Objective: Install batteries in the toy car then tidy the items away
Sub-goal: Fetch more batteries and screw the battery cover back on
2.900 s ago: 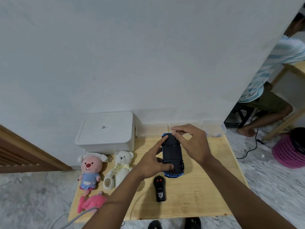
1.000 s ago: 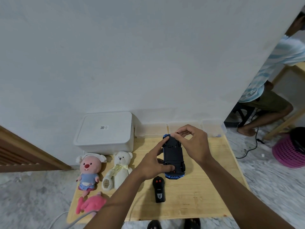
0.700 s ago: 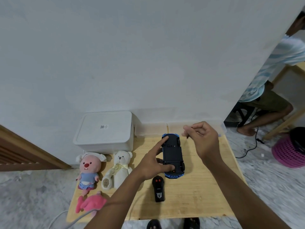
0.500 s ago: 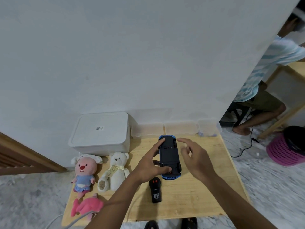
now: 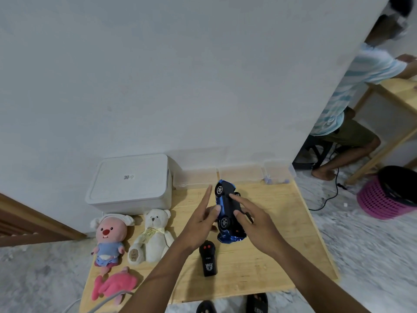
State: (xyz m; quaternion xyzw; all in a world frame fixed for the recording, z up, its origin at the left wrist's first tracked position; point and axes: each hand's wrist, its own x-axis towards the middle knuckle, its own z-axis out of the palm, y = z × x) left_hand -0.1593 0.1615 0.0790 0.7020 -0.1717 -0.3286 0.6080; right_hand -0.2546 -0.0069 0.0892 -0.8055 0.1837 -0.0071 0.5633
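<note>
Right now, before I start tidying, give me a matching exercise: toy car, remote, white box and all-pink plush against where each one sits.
Things:
1. toy car
2. remote
3. white box
4. all-pink plush

Places:
A. far left, against the wall
B. front left corner of the table
C. tipped on its side between the left hand and right hand
D. flat on the table, just nearer than the car

Pairs: 1-C, 2-D, 3-A, 4-B
</note>
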